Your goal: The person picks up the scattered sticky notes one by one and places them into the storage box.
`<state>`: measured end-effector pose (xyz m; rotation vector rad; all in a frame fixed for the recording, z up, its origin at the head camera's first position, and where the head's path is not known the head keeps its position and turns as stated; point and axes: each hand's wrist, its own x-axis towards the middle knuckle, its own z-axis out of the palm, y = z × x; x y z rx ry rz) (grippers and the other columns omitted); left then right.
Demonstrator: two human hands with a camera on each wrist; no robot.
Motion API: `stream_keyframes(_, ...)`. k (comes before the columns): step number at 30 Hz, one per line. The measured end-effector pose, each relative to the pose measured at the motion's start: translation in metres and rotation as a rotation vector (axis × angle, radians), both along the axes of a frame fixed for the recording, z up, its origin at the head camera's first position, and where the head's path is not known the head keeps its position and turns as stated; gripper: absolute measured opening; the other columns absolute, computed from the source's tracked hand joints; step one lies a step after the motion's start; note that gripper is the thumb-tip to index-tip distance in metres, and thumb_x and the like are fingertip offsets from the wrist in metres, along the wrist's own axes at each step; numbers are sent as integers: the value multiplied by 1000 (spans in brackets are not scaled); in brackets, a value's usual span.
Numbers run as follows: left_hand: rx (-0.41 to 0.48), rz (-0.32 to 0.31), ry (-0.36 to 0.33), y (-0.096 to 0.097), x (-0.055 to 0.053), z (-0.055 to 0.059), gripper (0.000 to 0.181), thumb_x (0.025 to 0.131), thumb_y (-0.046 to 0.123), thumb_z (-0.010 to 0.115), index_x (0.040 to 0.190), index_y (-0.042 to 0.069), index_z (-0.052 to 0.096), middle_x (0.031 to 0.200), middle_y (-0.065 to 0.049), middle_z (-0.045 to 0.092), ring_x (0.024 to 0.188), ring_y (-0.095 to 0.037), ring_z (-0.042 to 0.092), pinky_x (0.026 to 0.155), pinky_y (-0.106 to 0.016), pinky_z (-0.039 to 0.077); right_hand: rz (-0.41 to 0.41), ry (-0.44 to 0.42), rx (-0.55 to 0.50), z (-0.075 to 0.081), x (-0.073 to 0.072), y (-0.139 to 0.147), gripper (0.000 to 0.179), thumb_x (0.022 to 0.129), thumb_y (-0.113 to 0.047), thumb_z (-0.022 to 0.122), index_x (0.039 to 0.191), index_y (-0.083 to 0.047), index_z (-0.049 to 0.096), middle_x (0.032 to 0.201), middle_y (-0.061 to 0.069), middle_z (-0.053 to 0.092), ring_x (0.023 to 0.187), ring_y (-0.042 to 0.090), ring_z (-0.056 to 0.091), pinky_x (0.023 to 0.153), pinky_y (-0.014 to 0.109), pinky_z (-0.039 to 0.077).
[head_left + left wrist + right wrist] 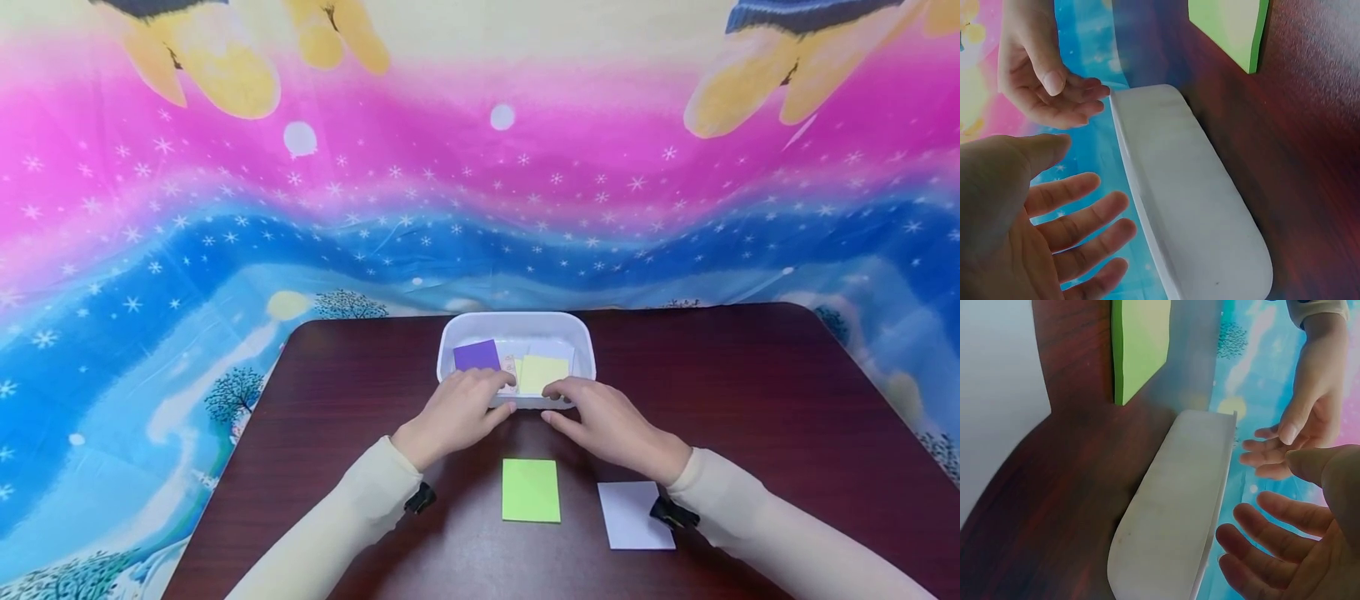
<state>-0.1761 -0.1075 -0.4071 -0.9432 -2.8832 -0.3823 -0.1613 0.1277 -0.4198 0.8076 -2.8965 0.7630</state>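
Observation:
A white plastic tub (592,350) stands near the table's far edge. Inside lie a purple pad of notes (476,354), a pale yellow pad (545,373) and a patterned paper piece (509,363), partly hidden by the hands. My left hand (456,410) hovers over the tub's near left rim, palm inward. Facing it, my right hand (613,421) is over the near right rim. Both wrist views show loosely spread fingers with nothing between them. In the left wrist view the tub's near wall (1191,187) lies beside the fingertips.
On the dark wood table (360,367), a green pad of notes (531,490) lies in front of the tub. A pale lavender pad (633,521) sits to its right, partly under the black wrist clip (675,512) in this view. A colourful printed cloth (480,192) hangs behind.

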Motion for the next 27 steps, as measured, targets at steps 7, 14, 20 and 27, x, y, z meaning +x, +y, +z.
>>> stream_keyframes(7, -17, -5, -16, 3, 6, -2, 35, 98, 36, 66, 125, 14, 67, 114, -1, 74, 100, -20, 70, 85, -40, 55, 3, -1, 3, 0, 4, 2, 29, 91, -26, 75, 117, -11, 71, 108, 3, 75, 95, 17, 70, 83, 40, 58)
stream_keyframes(14, -16, -22, -20, 4, 12, -5, 35, 98, 37, 65, 125, 14, 67, 118, 0, 74, 104, -19, 70, 88, -39, 54, -1, -37, 7, -3, 9, 2, 32, 92, -26, 75, 120, -11, 71, 112, 3, 74, 96, 17, 70, 84, 40, 58)
stream_keyframes(20, -23, -28, -20, 3, 18, -10, 34, 98, 36, 65, 124, 13, 67, 114, 0, 74, 106, -18, 70, 93, -37, 54, 14, -29, 24, -10, 13, 1, 30, 92, -26, 75, 117, -10, 71, 108, 2, 75, 92, 15, 69, 79, 37, 56)
stream_keyframes(27, -9, -37, -51, 3, 24, -17, 32, 98, 34, 66, 123, 15, 67, 113, 0, 74, 101, -16, 69, 86, -36, 56, 21, 5, 35, -16, 17, 3, 25, 91, -25, 75, 113, -12, 71, 102, -2, 73, 88, 12, 67, 76, 35, 55)
